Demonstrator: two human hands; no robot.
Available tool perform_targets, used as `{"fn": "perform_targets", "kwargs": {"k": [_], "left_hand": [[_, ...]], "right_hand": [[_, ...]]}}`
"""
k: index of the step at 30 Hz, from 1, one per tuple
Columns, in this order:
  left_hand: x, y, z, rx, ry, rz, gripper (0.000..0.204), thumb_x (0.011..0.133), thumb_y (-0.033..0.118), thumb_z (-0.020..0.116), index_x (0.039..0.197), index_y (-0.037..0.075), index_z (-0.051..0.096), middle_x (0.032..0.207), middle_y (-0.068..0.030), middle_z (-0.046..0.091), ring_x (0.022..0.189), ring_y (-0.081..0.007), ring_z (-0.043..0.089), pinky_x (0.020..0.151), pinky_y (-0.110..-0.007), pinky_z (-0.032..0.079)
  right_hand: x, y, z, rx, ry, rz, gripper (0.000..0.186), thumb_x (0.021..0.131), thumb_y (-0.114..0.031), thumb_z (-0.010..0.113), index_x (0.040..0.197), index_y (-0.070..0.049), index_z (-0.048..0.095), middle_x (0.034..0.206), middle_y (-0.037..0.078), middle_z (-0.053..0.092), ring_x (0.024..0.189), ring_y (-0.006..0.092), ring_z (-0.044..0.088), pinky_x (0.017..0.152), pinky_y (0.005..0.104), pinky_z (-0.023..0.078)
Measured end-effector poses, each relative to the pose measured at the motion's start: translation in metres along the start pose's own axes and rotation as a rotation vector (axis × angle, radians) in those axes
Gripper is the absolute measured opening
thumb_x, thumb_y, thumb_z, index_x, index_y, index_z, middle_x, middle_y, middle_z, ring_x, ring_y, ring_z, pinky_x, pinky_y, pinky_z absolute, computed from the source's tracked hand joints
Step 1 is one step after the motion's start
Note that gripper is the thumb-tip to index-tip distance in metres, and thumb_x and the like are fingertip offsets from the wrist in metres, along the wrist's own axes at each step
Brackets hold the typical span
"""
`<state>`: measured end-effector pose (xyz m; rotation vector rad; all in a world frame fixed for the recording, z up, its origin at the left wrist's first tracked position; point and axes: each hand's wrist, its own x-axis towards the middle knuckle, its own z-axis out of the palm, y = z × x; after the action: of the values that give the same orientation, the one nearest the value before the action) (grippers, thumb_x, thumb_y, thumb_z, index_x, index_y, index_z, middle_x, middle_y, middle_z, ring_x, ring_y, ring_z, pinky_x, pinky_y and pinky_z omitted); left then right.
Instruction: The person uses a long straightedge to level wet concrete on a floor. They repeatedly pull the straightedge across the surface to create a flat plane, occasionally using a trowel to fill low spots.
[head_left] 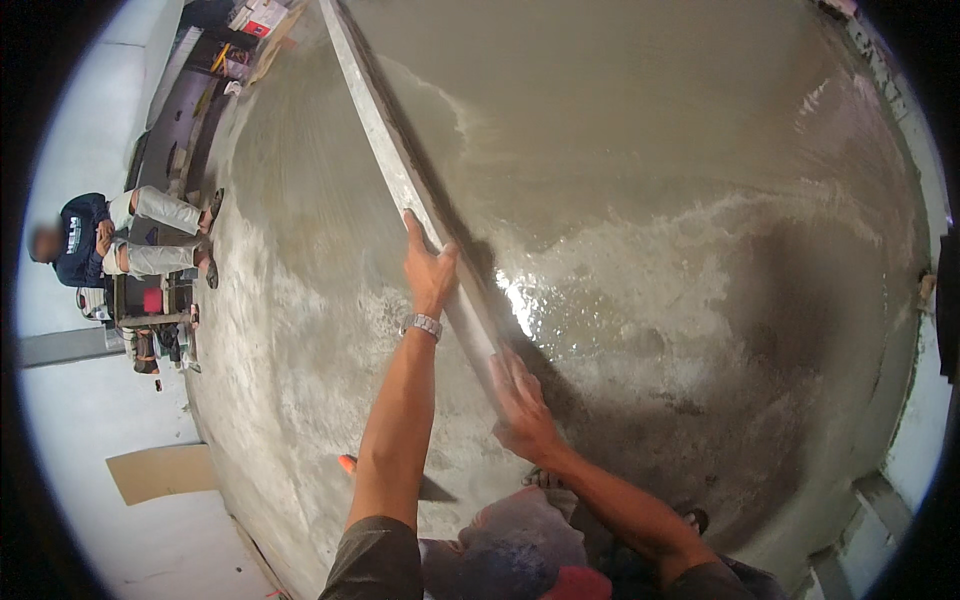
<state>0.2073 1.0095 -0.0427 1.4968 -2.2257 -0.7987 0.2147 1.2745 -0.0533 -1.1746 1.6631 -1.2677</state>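
A long, straight, pale metal screed bar [378, 130] runs from the top of the view down toward me, slanting over the wet grey concrete floor [600, 120]. Partway along it, my left hand [431, 272] is closed on the bar, with a metal watch on that wrist. My right hand [524, 410] grips the near end, its fingers over the bar and slightly blurred. A dark shadow follows the bar's right side. Behind my left forearm lies a partly hidden thing with an orange end [347, 463].
Another person [85, 240] sits at the left wall in a dark top and light trousers. Assorted items stand around them. Cardboard [160, 473] leans against the white wall at lower left. Watery patches shine on the concrete. A wall edge [915, 400] bounds the right side.
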Motion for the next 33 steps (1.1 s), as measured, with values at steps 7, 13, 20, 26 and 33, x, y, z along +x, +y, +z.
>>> {"fn": "perform_targets", "kwargs": {"k": [7,13,20,26,33], "left_hand": [[0.015,-0.003,0.009,0.051,0.052,0.064,0.089,0.075,0.017,0.062,0.151,0.003,0.015,0.142,-0.0316,0.039,0.129,-0.0441,0.044,0.107,-0.041,0.036],[-0.001,0.015,0.010,-0.044,0.002,0.008,0.088,0.077,0.017,0.062,0.151,0.005,0.016,0.143,-0.0318,0.038,0.129,-0.0439,0.043,0.108,-0.041,0.035],[-0.001,0.011,0.015,0.071,0.089,0.099,0.088,0.077,0.015,0.063,0.151,0.004,0.016,0.139,-0.0322,0.043,0.125,-0.0453,0.048,0.104,-0.043,0.039],[0.004,0.013,0.022,-0.001,0.020,0.084,0.088,0.076,0.015,0.063,0.150,0.000,0.016,0.138,-0.0324,0.044,0.124,-0.0452,0.048,0.104,-0.043,0.039],[0.007,0.024,0.030,0.011,0.028,0.051,0.089,0.077,0.015,0.065,0.149,0.001,0.016,0.137,-0.0324,0.045,0.124,-0.0461,0.048,0.105,-0.044,0.038]], "right_hand": [[0.011,0.000,-0.006,-0.025,0.026,0.011,0.097,0.066,0.005,0.062,0.152,-0.006,0.017,0.151,0.028,0.020,0.140,0.0456,0.021,0.112,0.0533,0.021],[0.001,0.002,-0.015,-0.053,0.008,0.007,0.097,0.065,0.004,0.063,0.151,-0.004,0.019,0.151,0.028,0.020,0.141,0.0450,0.021,0.112,0.0534,0.021],[-0.004,-0.009,-0.030,-0.054,-0.024,0.023,0.097,0.065,0.005,0.061,0.151,-0.005,0.017,0.154,0.026,0.016,0.140,0.0459,0.020,0.113,0.0516,0.024],[-0.002,0.001,-0.033,-0.011,-0.036,0.061,0.100,0.065,0.004,0.064,0.152,-0.007,0.015,0.155,0.025,0.014,0.141,0.0444,0.019,0.114,0.0505,0.023],[0.005,0.002,-0.046,0.008,-0.039,0.088,0.099,0.065,0.004,0.063,0.152,-0.008,0.017,0.154,0.027,0.016,0.143,0.0429,0.017,0.114,0.0509,0.020]]}}
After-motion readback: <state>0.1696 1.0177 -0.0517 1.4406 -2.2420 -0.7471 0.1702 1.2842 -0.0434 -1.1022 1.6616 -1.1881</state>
